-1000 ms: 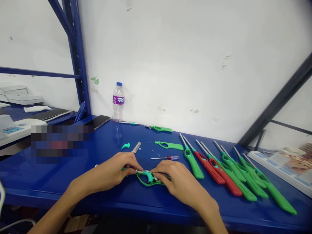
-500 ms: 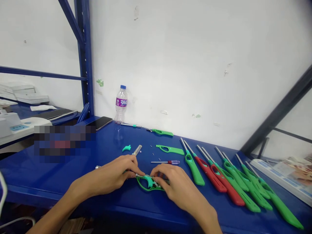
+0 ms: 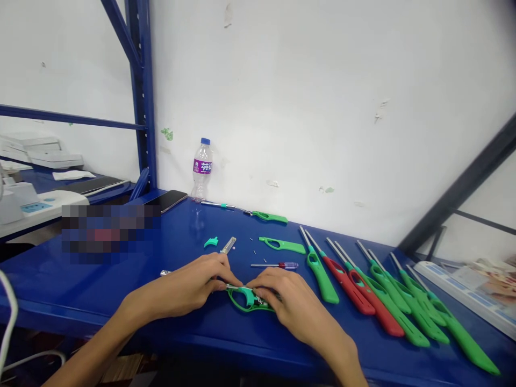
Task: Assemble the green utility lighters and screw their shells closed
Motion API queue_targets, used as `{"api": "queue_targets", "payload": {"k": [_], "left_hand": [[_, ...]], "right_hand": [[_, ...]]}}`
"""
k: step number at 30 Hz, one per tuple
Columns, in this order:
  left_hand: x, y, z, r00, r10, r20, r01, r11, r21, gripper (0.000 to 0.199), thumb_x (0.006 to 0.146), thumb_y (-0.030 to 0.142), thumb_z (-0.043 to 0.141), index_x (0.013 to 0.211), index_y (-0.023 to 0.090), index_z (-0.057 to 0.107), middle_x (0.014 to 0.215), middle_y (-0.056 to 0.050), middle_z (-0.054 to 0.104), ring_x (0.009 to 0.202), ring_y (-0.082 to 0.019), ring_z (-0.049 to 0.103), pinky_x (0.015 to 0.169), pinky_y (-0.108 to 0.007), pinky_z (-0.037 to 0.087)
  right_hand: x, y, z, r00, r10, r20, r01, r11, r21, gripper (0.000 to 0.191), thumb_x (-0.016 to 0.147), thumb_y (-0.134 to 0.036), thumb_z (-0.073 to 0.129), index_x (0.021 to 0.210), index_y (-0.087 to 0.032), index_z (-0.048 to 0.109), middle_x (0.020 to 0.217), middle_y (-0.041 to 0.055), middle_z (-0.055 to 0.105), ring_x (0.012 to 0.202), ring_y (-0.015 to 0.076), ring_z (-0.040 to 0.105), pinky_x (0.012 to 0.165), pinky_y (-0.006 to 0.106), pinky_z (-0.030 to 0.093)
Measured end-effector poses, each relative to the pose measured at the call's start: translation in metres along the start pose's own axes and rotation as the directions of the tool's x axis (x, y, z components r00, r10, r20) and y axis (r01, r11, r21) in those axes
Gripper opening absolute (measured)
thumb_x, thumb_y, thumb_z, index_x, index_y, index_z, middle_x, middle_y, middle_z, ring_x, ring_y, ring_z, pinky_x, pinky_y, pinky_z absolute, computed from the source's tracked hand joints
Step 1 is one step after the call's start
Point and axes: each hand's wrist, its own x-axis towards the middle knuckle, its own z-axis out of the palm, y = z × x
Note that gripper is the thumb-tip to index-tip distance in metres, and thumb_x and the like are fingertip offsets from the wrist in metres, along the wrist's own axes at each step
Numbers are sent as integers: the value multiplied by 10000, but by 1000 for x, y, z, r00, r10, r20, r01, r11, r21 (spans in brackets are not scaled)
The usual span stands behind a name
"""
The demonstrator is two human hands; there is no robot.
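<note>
Fingertips of our left hand (image 3: 197, 279) and right hand (image 3: 294, 301) nearly meet, both clamped on the opened green plastic lighter handle (image 3: 246, 311) close to the blue desk's (image 3: 100, 279) near edge, around its middle; we cannot tell exactly which inner part each pinches. Uneven pressure could make the curved teal plastic trigger (image 3: 249, 297) spring out, since its side lies exposed. A slip so near that edge could send loose innards to the floor. Beyond our knuckles, a stray sleeve or knock could roll away the tiny metal screws (image 3: 255, 252) beside the slim purple-and-red-handled screwdriver (image 3: 288, 265).
</note>
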Motion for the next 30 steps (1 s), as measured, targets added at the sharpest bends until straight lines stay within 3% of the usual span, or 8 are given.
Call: {"api": "queue_targets", "payload": {"k": [12,19,25,30], "left_hand": [[3,-2,-1,1000,-9,14,10,999,-40,289,1027,239,528,1135,375,759,1137,24,680,1096,-198,627,974,-305,458],[3,-2,2,1000,-12,-9,12,1000,1,298,1033,231,523,1141,378,758,1156,28,680,1126,-190,626,997,-289,443],[4,-3,0,997,59,-46,-57,997,54,256,1000,189,562,951,315,780,1033,34,712,967,-165,667,872,-272,478],[4,1,2,997,52,-53,-48,996,80,316,1000,130,508,904,282,769,1009,23,700,913,-150,652,827,-274,465]], "right_hand": [[2,-1,2,1000,28,-11,-28,999,24,268,1049,-109,522,1090,-271,731,1051,-27,752,980,170,680,848,266,447],[-1,0,3,1000,-21,-23,21,1000,3,293,1026,-41,491,1032,-233,712,1007,-11,702,942,159,650,842,272,454],[-6,1,4,999,13,-45,-9,996,91,260,1028,-65,502,1066,-235,695,1105,9,703,1087,183,646,970,304,463],[-6,-1,2,1000,1,-23,0,999,44,257,1035,-66,479,1054,-234,672,1105,21,688,1098,200,636,966,322,479]]}}
